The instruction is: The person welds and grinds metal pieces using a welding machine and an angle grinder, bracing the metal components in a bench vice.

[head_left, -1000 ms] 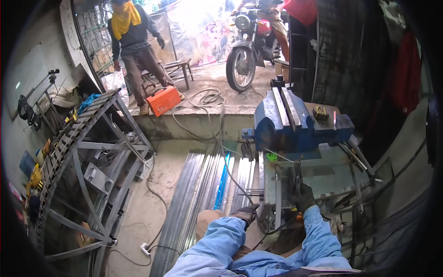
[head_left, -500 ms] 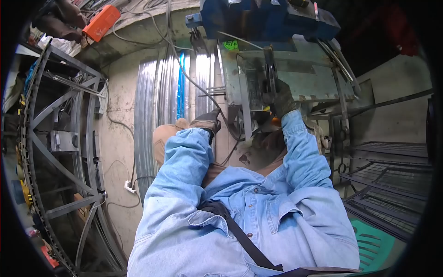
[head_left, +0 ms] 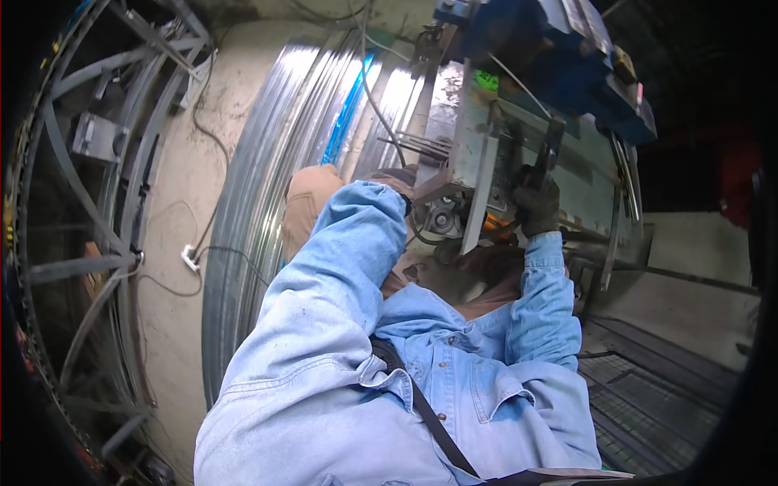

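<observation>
My right hand [head_left: 538,204], in a dark glove, is closed round a welding electrode holder [head_left: 553,147] with dark jaws. A thin pale electrode [head_left: 519,84] slants up and left from the jaws. The holder is over a greenish metal workbench [head_left: 590,188]. My left hand [head_left: 395,178], also gloved, is low beside the bench's left edge, near a dark cable [head_left: 374,104] and several thin metal rods [head_left: 417,144]. My sleeve and the angle hide most of its fingers. A flat grey metal bar [head_left: 481,194] points down between my hands.
A blue vise [head_left: 531,44] sits at the bench's far end. Long shiny metal profiles [head_left: 275,154] with a blue strip [head_left: 348,109] lie on the floor. A curved steel frame [head_left: 85,263] stands left. An orange-and-black power tool [head_left: 496,228] is under the bench. A white connector [head_left: 190,257] lies on the floor.
My view has turned, so the bench, vise and floor profiles appear tilted and shifted right. My right hand still grips the electrode holder. My left hand appears closer to the bench's edge.
</observation>
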A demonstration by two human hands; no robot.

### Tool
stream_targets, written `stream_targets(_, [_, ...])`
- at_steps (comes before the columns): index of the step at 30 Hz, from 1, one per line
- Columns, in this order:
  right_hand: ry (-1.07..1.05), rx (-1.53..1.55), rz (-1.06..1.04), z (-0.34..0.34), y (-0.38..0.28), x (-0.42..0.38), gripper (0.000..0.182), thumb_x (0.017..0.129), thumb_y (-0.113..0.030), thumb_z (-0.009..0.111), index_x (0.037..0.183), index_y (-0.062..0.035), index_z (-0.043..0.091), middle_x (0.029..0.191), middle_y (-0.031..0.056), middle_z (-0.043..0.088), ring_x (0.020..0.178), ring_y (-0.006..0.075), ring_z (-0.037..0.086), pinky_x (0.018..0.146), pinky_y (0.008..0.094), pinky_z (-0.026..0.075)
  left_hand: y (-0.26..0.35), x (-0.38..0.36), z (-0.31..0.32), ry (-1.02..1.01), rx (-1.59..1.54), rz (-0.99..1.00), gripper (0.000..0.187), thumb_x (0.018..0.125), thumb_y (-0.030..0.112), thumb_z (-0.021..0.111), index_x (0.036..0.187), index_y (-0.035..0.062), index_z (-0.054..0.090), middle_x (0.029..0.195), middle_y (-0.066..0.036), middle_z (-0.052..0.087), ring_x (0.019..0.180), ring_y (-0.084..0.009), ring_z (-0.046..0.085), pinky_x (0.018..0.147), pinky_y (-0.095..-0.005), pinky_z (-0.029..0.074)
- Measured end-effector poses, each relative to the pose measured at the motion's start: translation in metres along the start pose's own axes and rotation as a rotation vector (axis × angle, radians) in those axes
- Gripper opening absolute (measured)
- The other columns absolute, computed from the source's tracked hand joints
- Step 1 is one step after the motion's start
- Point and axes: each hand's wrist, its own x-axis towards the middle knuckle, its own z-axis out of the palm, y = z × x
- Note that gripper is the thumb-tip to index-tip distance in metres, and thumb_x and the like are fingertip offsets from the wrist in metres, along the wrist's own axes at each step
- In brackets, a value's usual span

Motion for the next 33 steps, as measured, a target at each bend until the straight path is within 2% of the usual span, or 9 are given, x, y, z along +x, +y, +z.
stream_targets(3, [-0.049, 0.015, -0.080, -0.009, 0.012, 0.004, 0.049, 0.077, -0.009, 0.075, 0.124, 0.0000, 0.067, 0.092, 0.0049, 0.067, 0.072, 0.0171, 0.066, 0.062, 0.0311, 0.054, 0.003, 0.007, 0.000, -0.021, -0.030, 0.036, 0.055, 0.095, 0.036, 0.072, 0.141, 0.0077, 0.061, 0.135, -0.022, 0.068, 0.123, -0.0387, 0.067, 0.104, -0.0484, 0.054])
stream_targets(4, [-0.065, 0.003, -0.075, -0.011, 0.017, 0.006, 0.049, 0.077, -0.009, 0.075, 0.124, 0.0000, 0.067, 0.092, 0.0049, 0.067, 0.072, 0.0171, 0.066, 0.062, 0.0311, 0.054, 0.002, 0.006, -0.001, -0.025, -0.041, 0.047, 0.055, 0.095, 0.036, 0.072, 0.141, 0.0077, 0.061, 0.135, -0.022, 0.068, 0.123, -0.0387, 0.067, 0.104, -0.0484, 0.054])
stream_targets(6, [-0.077, 0.263, -0.009, -0.011, 0.015, 0.006, 0.036, 0.077, -0.003, 0.077, 0.112, 0.0003, 0.069, 0.093, 0.0072, 0.070, 0.073, 0.0195, 0.067, 0.060, 0.0345, 0.055, -0.001, 0.008, 0.001, -0.036, -0.051, 0.058, 0.055, 0.095, 0.036, 0.072, 0.141, 0.0077, 0.061, 0.135, -0.022, 0.068, 0.123, -0.0386, 0.067, 0.104, -0.0484, 0.054])
stream_targets(8, [-0.105, 0.268, -0.036, -0.013, 0.020, 0.006, 0.036, 0.080, -0.006, 0.077, 0.114, -0.0001, 0.067, 0.097, 0.0078, 0.070, 0.075, 0.0198, 0.067, 0.061, 0.0352, 0.055, -0.006, 0.008, 0.003, -0.040, -0.073, 0.072, 0.055, 0.095, 0.036, 0.072, 0.141, 0.0076, 0.061, 0.135, -0.021, 0.068, 0.123, -0.0386, 0.067, 0.104, -0.0484, 0.055])
stream_targets(10, [-0.057, 0.206, -0.065, -0.013, 0.022, 0.008, 0.052, 0.082, -0.012, 0.079, 0.130, 0.0001, 0.064, 0.100, 0.0073, 0.069, 0.072, 0.0180, 0.066, 0.060, 0.0316, 0.053, -0.014, 0.007, 0.004, -0.046, -0.090, 0.075, 0.054, 0.095, 0.036, 0.072, 0.140, 0.0075, 0.061, 0.134, -0.021, 0.068, 0.123, -0.0386, 0.067, 0.104, -0.0484, 0.055])
stream_targets(17, [-0.121, 0.316, 0.059, -0.021, 0.021, 0.006, 0.055, 0.085, -0.021, 0.078, 0.134, -0.0005, 0.063, 0.102, 0.0078, 0.070, 0.073, 0.0164, 0.066, 0.061, 0.0298, 0.053, -0.009, 0.013, 0.003, -0.060, -0.115, 0.116, 0.054, 0.095, 0.036, 0.072, 0.140, 0.0073, 0.061, 0.134, -0.021, 0.069, 0.122, -0.0384, 0.068, 0.104, -0.0484, 0.055])
stream_targets(23, [-0.093, 0.205, -0.078, -0.014, 0.022, 0.009, 0.048, 0.080, -0.016, 0.074, 0.124, 0.0009, 0.066, 0.093, 0.0083, 0.070, 0.071, 0.0186, 0.066, 0.061, 0.0324, 0.053, -0.008, 0.015, 0.004, -0.086, -0.122, 0.132, 0.054, 0.095, 0.036, 0.073, 0.140, 0.0072, 0.062, 0.134, -0.021, 0.069, 0.122, -0.0383, 0.068, 0.104, -0.0484, 0.055])
stream_targets(25, [-0.075, 0.220, 0.027, -0.019, 0.025, 0.012, 0.044, 0.075, -0.005, 0.083, 0.118, 0.0002, 0.070, 0.095, 0.0050, 0.068, 0.079, 0.0216, 0.069, 0.067, 0.0377, 0.060, -0.004, 0.019, 0.003, -0.093, -0.128, 0.143, 0.054, 0.095, 0.036, 0.073, 0.139, 0.0071, 0.062, 0.133, -0.021, 0.069, 0.122, -0.0383, 0.068, 0.103, -0.0484, 0.055])
stream_targets(33, [-0.026, 0.146, 0.048, -0.007, 0.011, 0.007, 0.041, 0.072, -0.006, 0.080, 0.112, 0.0003, 0.070, 0.088, 0.0046, 0.067, 0.070, 0.0202, 0.067, 0.062, 0.0366, 0.059, 0.010, 0.025, 0.001, -0.121, -0.140, 0.176, 0.054, 0.095, 0.036, 0.073, 0.139, 0.0069, 0.062, 0.133, -0.021, 0.069, 0.121, -0.0381, 0.068, 0.103, -0.0484, 0.055])
